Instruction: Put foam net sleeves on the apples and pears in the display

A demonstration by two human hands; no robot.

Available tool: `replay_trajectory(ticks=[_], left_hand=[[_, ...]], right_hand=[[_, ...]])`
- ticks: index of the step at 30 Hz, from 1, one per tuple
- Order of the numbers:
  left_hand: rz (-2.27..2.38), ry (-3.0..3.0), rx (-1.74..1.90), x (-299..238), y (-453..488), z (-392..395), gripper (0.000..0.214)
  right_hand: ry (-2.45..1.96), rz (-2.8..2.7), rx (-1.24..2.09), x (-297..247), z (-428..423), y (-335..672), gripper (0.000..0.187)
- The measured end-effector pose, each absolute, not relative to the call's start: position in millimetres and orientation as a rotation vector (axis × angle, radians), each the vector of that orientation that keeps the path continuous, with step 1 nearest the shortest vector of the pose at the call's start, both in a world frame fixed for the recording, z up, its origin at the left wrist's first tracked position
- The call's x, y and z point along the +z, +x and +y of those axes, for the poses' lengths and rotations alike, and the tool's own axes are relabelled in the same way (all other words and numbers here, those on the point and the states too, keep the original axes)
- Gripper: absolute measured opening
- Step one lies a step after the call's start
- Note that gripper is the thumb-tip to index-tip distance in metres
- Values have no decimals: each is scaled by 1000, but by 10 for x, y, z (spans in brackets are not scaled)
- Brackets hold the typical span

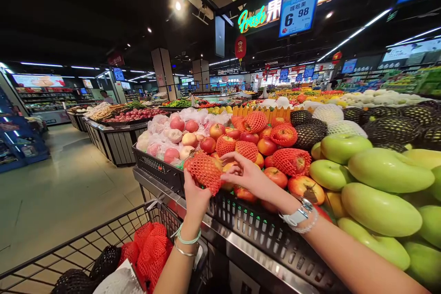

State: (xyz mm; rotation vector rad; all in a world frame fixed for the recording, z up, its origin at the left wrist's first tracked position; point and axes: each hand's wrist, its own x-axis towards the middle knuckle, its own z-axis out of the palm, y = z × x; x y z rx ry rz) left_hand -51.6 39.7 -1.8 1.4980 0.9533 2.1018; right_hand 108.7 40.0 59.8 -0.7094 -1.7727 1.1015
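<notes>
My left hand [197,201] grips an apple wrapped in a red foam net [205,172], held over the front edge of the black crate. Beside the net's right end is my right hand [248,173], fingers apart and curved, holding nothing; whether its fingertips touch the net I cannot tell. Behind both hands lie red-yellow apples [267,146], some bare and some in red foam nets [292,161]. To their left are paler pink apples [177,123], several of them in clear plastic. Large green mangoes [381,207] are piled on the right.
A wire shopping cart [86,234] at lower left holds red foam nets [151,248] and black-netted items [106,261]. The black slatted crate [160,165] sits on a metal-edged stand. Black-netted fruit [308,131] lies behind. Another produce stand [113,142] is across the aisle.
</notes>
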Motion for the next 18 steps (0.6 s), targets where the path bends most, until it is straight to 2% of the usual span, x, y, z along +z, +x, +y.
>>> replay_trajectory(ticks=[2,7,14,18], left_hand=[[919,1419,2112,36,-530,389,70],[833,1361,2078,32,-545,431,68],[645,1275,2003,-134,-499,484,83],[564,1157,2030,-60,-410,415,83]], right_hand=[[-668,-1812,1087,598,382,1076,48],[-588,-1790,1063,624,389,1066,26],[-564,-1711,1105,717,397,1119,25],[-538,-1741,1039,700,385,1110,24]])
